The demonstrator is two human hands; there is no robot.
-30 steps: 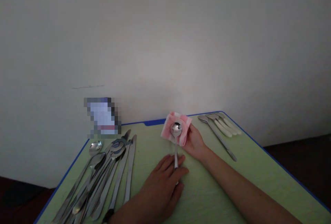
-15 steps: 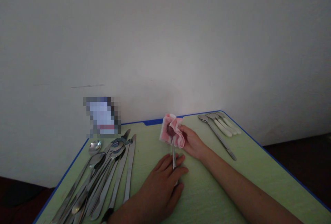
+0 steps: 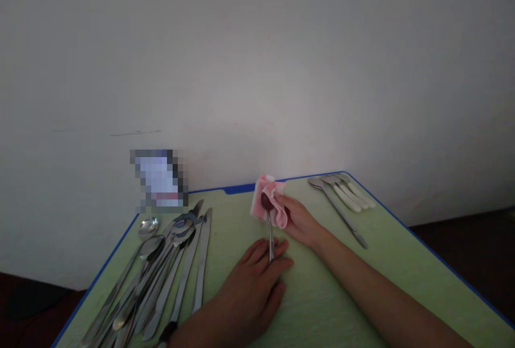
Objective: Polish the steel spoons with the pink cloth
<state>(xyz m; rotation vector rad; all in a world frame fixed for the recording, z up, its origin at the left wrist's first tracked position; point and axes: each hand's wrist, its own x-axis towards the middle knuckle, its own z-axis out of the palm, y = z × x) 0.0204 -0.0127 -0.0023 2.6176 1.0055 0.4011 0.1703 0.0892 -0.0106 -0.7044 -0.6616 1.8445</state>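
A metal spoon [image 3: 270, 230] is held upright-looking over the middle of the table, its bowl away from me. Its handle is gripped between the fingers of my left hand [image 3: 257, 278], which is closed around the lower end and hides it. My right hand [image 3: 300, 220] is closed on a pink and white cloth [image 3: 259, 203], bunched behind and beside the spoon's bowl. Some of the right fingers are hidden by the cloth. To the left of my left hand lies a pile of metal spoons and knives [image 3: 161, 273].
The light green table [image 3: 322, 305] has a blue edge and stands against a pale wall. At the far right lie a long spoon [image 3: 341, 214] and several forks with white handles [image 3: 348, 198]. A blurred-out device with a lit screen [image 3: 159, 179] stands at the back left.
The cloth and the spoon's bowl have shifted slightly to the right. Both hands keep their hold, and the cutlery on the table lies as before.
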